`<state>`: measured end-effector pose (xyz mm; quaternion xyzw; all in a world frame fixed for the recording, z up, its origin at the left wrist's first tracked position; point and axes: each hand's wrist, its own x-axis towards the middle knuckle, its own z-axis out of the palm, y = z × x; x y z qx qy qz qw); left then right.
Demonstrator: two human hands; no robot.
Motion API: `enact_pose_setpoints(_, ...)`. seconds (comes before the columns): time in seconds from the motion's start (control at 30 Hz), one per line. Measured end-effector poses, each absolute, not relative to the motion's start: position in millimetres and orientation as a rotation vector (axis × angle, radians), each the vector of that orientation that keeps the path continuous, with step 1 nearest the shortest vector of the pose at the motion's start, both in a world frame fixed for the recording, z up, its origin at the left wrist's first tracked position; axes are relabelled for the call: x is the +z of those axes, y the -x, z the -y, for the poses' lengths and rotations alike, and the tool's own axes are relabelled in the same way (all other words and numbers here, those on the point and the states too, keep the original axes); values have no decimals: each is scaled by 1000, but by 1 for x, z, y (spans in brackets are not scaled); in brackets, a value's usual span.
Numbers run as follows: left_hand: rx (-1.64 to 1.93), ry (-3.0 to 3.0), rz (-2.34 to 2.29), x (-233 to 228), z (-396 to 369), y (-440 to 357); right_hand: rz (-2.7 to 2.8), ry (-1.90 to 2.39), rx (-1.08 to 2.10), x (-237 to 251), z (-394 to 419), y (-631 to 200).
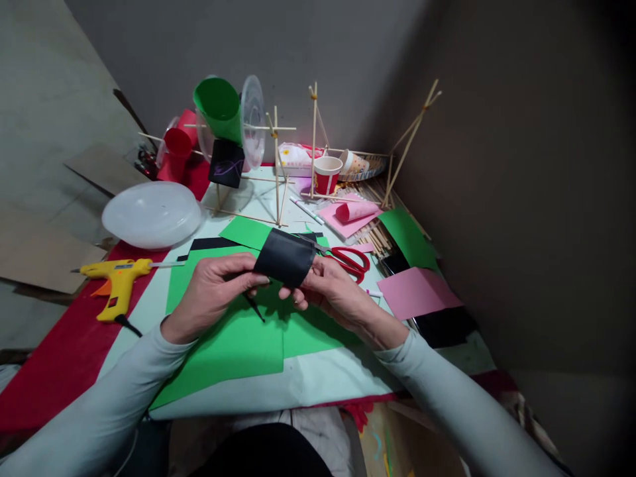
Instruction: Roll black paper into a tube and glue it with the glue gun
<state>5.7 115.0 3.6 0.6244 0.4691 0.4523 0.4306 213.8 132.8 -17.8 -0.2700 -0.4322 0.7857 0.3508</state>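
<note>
A rolled piece of black paper (285, 257) is held up between my two hands, above the green paper sheets (228, 351). My left hand (218, 288) pinches its left end between thumb and fingers. At its right end, my right hand (338, 291) grips the roll, with some fingers curled below it. Behind my right hand lie red-handled scissors (354, 260), their blades partly covered by the black roll. A thin dark stick-like thing (256, 308) shows below the roll; I cannot tell what it is.
A yellow glue gun (119, 281) and a white translucent balloon-like oval (152, 213) stand left. Behind are a stick frame (277, 165) bearing a green paper cup shape (218, 109), and a red paper cup (328, 175). Pink paper (420, 291) and wooden sticks (375, 237) lie right.
</note>
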Motion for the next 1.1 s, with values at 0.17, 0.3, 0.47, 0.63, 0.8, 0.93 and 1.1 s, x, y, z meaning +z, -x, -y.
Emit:
enact_pose_setpoints(0.17, 1192, -1134, -1157, 6, -108, -14, 1277, 844, 1564, -18, -135, -220)
enact_pose_setpoints(0.3, 1233, -886, -1109, 8, -107, -19, 1520, 1017, 978, -12, -129, -225)
enact_pose_setpoints(0.47, 1269, -718, -1085, 10, -107, -20, 1687, 935, 672, -4, -118, -218)
enact_pose_setpoints(0.63, 1181, -689, -1046, 8, -106, -22, 1821, 839, 469, -11, -121, -211)
enact_pose_setpoints(0.8, 1108, -803, -1070, 7, -106, -24, 1617, 907, 759, -14, -126, -214)
enact_pose_setpoints(0.93, 1238, -919, -1120, 6, -105, -20, 1276, 975, 1214, -12, -129, -217)
enact_pose_setpoints(1.1, 1318, -1179, -1286, 2, -103, -16, 1063, 934, 1483, -16, -130, -220)
